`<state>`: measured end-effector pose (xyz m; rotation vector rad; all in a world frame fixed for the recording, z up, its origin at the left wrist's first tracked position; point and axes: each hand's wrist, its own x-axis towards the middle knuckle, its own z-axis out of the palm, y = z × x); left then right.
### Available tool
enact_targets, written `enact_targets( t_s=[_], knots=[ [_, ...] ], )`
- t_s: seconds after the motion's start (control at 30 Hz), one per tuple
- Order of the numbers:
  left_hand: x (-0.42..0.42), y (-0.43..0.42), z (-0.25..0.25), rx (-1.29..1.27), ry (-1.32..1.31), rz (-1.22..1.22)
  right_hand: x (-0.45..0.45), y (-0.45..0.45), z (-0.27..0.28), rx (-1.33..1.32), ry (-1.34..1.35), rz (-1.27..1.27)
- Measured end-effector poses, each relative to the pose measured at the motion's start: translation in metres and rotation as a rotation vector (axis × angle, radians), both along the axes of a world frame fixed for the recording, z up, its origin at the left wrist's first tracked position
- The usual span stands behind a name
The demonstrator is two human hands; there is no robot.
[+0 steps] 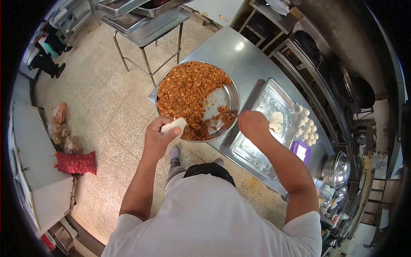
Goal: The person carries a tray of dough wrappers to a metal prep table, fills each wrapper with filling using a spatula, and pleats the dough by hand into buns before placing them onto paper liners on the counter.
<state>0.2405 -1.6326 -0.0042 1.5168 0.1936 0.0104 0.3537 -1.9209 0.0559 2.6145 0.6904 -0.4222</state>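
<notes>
My left hand (pixel 158 139) is closed on a flat piece of white dough (pixel 174 125), held at the near left rim of a wide, round metal pan (pixel 235 96). Reddish-brown chopped filling (pixel 188 92) covers most of that pan, with bare metal showing toward its right side. My right hand (pixel 255 125) makes a fist just beyond the pan's right rim. Whatever it grips is mostly hidden; a small clump of filling (pixel 223 115) lies close by. Pale dough rounds (pixel 276 121) rest in a floured rectangular metal tray (pixel 245 153), partly behind my right hand.
Several dough balls (pixel 306 126) sit right of the tray, beside a purple-framed object (pixel 301 150). Metal bowls (pixel 336 169) stand at the steel table's (pixel 231 45) right end. A metal stand (pixel 165 28) is beyond it. A red mesh sack (pixel 76 163) lies left; a person (pixel 45 62) stands far off.
</notes>
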Motion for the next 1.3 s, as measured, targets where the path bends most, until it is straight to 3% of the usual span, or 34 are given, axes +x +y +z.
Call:
enact_targets(
  t_s=[0.07, 0.13, 0.2, 0.4, 0.47, 0.57, 0.63, 0.8, 0.87, 0.9, 0.97, 1.0, 1.07, 1.13, 1.17, 1.23, 1.27, 1.3],
  knots=[
    [-0.001, -0.004, 0.004, -0.564, -0.029, 0.107, -0.005, 0.007, 0.004, -0.003, 0.161, -0.002],
    [-0.005, -0.006, 0.010, -0.608, 0.114, 0.184, -0.015, 0.008, 0.005, 0.036, 0.212, -0.031],
    [-0.008, 0.003, -0.011, -0.063, 0.164, -0.021, -0.027, 0.005, -0.001, 0.155, 0.259, -0.086],
    [-0.016, 0.013, -0.014, -0.095, 0.086, 0.038, -0.054, -0.013, -0.036, 0.433, 0.279, -0.247],
    [-0.011, 0.011, -0.012, -0.151, 0.047, 0.078, -0.061, -0.025, -0.051, 0.651, 0.219, -0.298],
    [-0.003, 0.007, 0.003, 0.029, 0.035, 0.044, -0.066, -0.032, -0.056, 0.739, 0.258, -0.344],
    [0.001, 0.005, 0.015, 0.347, 0.006, -0.097, -0.066, -0.034, -0.061, 0.747, 0.251, -0.335],
    [0.005, -0.004, 0.014, 0.398, -0.027, -0.124, -0.067, -0.041, -0.075, 0.778, 0.330, -0.430],
    [0.006, -0.005, 0.009, 0.385, -0.035, -0.109, -0.068, -0.051, -0.091, 0.961, 0.478, -0.551],
    [0.007, -0.006, 0.007, 0.296, -0.030, -0.044, -0.071, -0.054, -0.096, 0.962, 0.480, -0.546],
    [0.006, -0.006, 0.006, 0.208, -0.019, 0.024, -0.080, -0.059, -0.106, 1.320, 0.627, -0.786],
    [0.007, -0.005, 0.006, 0.167, -0.007, 0.067, -0.082, -0.059, -0.107, 1.320, 0.631, -0.786],
    [0.011, -0.006, 0.005, 0.130, 0.004, 0.106, -0.085, -0.057, -0.108, 1.472, 0.498, -0.841],
    [0.016, -0.012, 0.000, -0.126, 0.011, 0.201, -0.088, -0.048, -0.090, 1.483, 0.411, -0.796],
    [0.020, -0.018, 0.000, -0.120, 0.010, 0.203, -0.089, -0.043, -0.078, 1.485, 0.328, -0.749],
    [0.028, -0.035, 0.003, -0.481, 0.146, 0.274, -0.093, -0.035, -0.059, 1.475, 0.297, -0.669],
    [0.031, -0.043, 0.003, -0.478, 0.144, 0.278, -0.095, -0.032, -0.053, 1.459, 0.260, -0.594],
    [0.034, -0.053, 0.004, -0.711, 0.182, 0.197, -0.096, -0.027, -0.048, 1.460, 0.261, -0.592]
  ],
)
